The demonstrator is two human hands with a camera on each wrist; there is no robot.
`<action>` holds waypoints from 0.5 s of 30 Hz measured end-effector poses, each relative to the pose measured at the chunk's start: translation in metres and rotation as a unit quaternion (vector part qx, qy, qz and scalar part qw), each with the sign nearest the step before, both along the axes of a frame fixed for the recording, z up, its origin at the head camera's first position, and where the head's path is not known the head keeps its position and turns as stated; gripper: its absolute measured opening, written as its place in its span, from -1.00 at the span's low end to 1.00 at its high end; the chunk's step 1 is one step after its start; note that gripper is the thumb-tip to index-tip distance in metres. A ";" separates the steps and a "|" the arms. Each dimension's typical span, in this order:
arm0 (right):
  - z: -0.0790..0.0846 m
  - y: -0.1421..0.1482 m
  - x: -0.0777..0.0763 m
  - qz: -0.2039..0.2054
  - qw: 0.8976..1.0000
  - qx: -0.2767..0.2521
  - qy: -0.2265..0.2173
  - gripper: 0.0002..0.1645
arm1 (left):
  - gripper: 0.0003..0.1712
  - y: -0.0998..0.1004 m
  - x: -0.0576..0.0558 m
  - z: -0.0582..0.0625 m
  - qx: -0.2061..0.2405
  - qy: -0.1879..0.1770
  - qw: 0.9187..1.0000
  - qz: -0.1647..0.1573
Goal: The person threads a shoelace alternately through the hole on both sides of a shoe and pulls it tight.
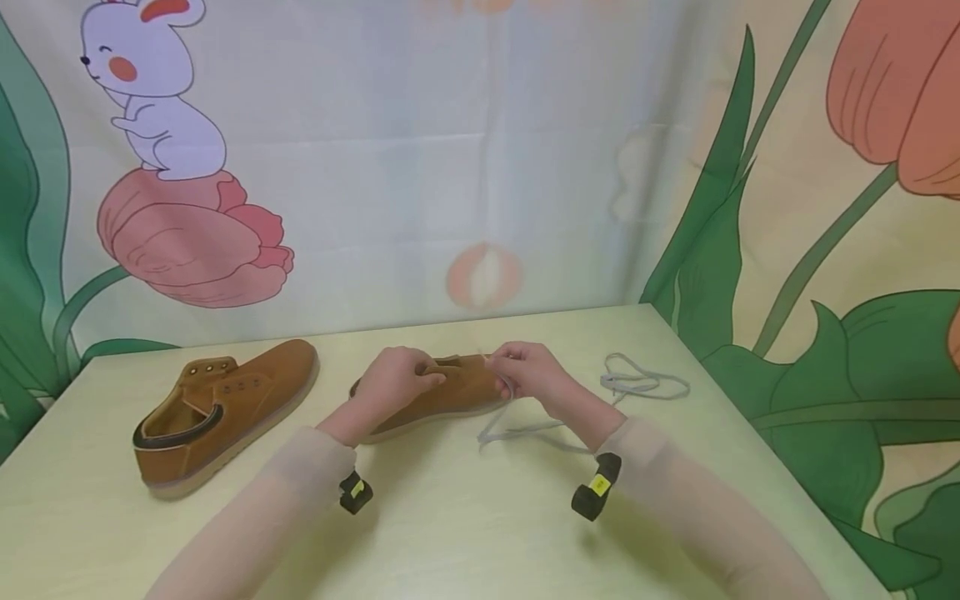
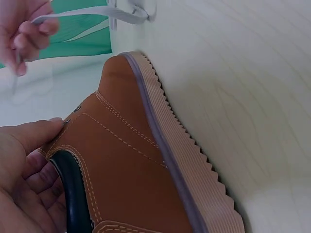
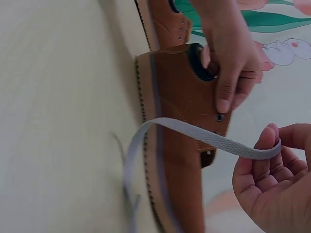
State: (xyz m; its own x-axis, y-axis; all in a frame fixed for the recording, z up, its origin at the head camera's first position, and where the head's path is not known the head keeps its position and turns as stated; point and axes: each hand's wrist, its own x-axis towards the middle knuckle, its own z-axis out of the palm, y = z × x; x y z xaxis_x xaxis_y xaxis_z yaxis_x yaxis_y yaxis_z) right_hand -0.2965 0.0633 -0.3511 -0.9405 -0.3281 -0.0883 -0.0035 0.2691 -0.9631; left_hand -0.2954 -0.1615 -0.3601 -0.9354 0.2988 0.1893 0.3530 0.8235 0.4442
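Observation:
A brown shoe (image 1: pixel 450 396) with a ridged tan sole stands on the table, toe to the right. My left hand (image 1: pixel 393 383) grips its eyelet flap, the thumb (image 2: pixel 41 133) beside the eyelets and the fingers partly hidden inside the dark-lined opening. Over the toe end, my right hand (image 1: pixel 532 371) pinches a flat grey shoelace (image 3: pixel 194 131) between thumb and fingers. A short end of the lace sticks out past the fingertips in the left wrist view. From this hand the lace loops down in front of the shoe.
A matching brown shoe (image 1: pixel 262 387) stands at the left, its eyelet flaps spread. Loose coils of grey lace (image 1: pixel 645 385) lie on the table (image 1: pixel 480 533) at the right. Behind the table hangs a printed cloth (image 1: pixel 390 167) with a rabbit and flowers.

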 end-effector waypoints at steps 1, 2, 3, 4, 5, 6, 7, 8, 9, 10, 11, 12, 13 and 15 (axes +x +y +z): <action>-0.005 -0.002 0.000 0.000 1.000 0.000 -0.004 -0.68 | -0.73 0.000 0.000 0.000 0.001 0.000 1.000 0.003; -0.010 -0.004 -0.001 0.000 1.000 0.002 -0.007 -0.69 | -0.76 0.000 0.000 0.000 0.002 0.000 1.000 0.005; -0.015 -0.006 -0.002 0.000 1.000 0.002 -0.011 -0.71 | -0.78 0.000 0.000 -0.001 0.002 0.001 1.000 0.007; -0.020 -0.009 -0.002 0.000 1.000 0.001 -0.016 -0.74 | -0.79 0.000 0.000 -0.001 0.002 0.002 1.000 0.008; -0.025 -0.010 -0.003 0.001 1.000 0.001 -0.019 -0.76 | -0.79 0.000 0.000 -0.001 0.002 0.004 1.000 0.008; -0.029 -0.013 -0.004 0.003 1.000 0.000 -0.021 -0.78 | -0.78 0.000 0.000 -0.001 0.002 0.003 1.000 0.010; -0.033 -0.015 -0.005 0.006 1.000 -0.001 -0.021 -0.79 | -0.78 0.000 0.001 -0.002 0.000 0.002 1.000 0.011; -0.037 -0.017 -0.006 0.007 1.000 -0.003 -0.021 -0.80 | -0.78 0.000 0.001 -0.002 -0.001 0.003 1.000 0.011; -0.040 -0.019 -0.007 0.009 1.000 -0.005 -0.021 -0.81 | -0.77 0.000 0.001 -0.002 -0.004 0.004 1.000 0.011; -0.042 -0.021 -0.008 0.011 1.000 -0.006 -0.019 -0.81 | -0.77 0.000 0.001 -0.003 -0.007 0.004 1.000 0.011; -0.044 -0.022 -0.009 0.012 1.000 -0.006 -0.016 -0.81 | -0.77 0.001 0.001 -0.002 -0.009 0.004 1.000 0.012; -0.045 -0.024 -0.009 0.010 1.000 -0.008 -0.014 -0.81 | -0.77 0.001 0.001 -0.002 -0.011 0.003 1.000 0.013; -0.046 -0.026 -0.010 0.008 1.000 -0.007 -0.013 -0.80 | -0.76 0.001 0.001 -0.002 -0.013 0.005 1.000 0.013; -0.046 -0.028 -0.011 0.001 1.000 -0.005 -0.011 -0.79 | -0.76 0.001 0.001 0.000 -0.015 0.008 1.000 0.012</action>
